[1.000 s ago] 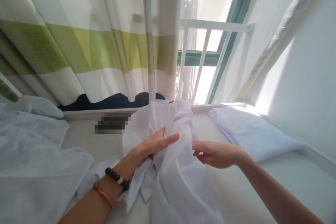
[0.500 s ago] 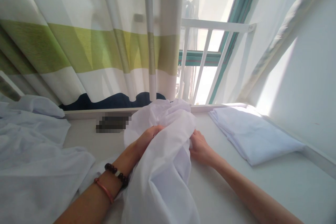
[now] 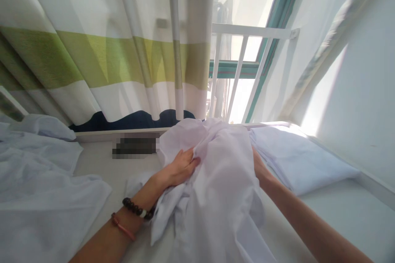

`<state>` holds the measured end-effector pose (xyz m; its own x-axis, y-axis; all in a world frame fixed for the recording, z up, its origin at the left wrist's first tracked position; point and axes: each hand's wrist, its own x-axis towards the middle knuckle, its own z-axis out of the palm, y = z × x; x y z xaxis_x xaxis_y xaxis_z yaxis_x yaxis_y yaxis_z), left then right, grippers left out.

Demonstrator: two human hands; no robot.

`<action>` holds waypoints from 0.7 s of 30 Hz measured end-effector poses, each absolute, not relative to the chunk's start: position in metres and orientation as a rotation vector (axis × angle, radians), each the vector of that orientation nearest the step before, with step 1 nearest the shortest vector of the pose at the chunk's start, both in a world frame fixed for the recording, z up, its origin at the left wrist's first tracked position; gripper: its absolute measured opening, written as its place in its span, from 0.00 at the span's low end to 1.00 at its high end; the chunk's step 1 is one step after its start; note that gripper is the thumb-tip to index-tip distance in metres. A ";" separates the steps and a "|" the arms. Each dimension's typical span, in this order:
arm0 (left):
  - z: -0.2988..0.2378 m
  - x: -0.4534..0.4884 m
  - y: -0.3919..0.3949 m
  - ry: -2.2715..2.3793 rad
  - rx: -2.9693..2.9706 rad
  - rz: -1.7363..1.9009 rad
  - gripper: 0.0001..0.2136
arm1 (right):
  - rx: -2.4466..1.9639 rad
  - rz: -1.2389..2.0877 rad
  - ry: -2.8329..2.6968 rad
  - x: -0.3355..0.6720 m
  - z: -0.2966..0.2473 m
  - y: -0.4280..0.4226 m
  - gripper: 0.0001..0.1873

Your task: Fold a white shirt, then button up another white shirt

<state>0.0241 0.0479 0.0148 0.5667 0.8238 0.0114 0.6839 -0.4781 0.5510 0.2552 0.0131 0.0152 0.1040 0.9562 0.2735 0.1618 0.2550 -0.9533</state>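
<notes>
A crumpled white cloth (image 3: 222,172) lies bunched on the white surface in front of me, its lower folds running to the bottom edge of the view. My left hand (image 3: 182,167) rests on its left side, fingers stretched out along the fabric and thumb apart. Below that hand a loose, narrow fold of the cloth hangs to a point. On the opposite side, my right hand (image 3: 261,168) reaches in behind the cloth, which hides its fingers. A dark beaded bracelet (image 3: 135,207) and a reddish band are on my left wrist.
More rumpled white fabric (image 3: 40,197) covers the left side. A neatly folded white cloth (image 3: 302,156) lies at the right by the wall. A blurred dark object (image 3: 135,146) sits near the back ledge. Behind stand a striped curtain (image 3: 117,57) and white railing (image 3: 240,61).
The cloth has spread wider, mostly to the right, and my right hand has moved right and further behind it. My left hand's fingers have straightened over the fabric.
</notes>
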 end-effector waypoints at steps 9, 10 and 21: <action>0.013 0.003 0.059 1.047 2.356 0.146 0.23 | -1.038 0.814 -0.938 0.319 0.095 0.008 0.08; 0.015 0.003 0.058 1.016 2.354 0.148 0.23 | -1.048 0.785 -0.964 0.324 0.101 0.002 0.09; 0.089 -0.048 0.044 1.447 2.034 0.147 0.22 | -1.737 0.720 -1.939 0.363 0.080 0.003 0.27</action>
<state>-0.0479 0.0441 0.0885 0.3902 0.8833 -0.2597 0.8129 -0.1981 0.5477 0.3627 0.0034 0.0795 -0.1168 0.9929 -0.0204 0.7657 0.0769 -0.6386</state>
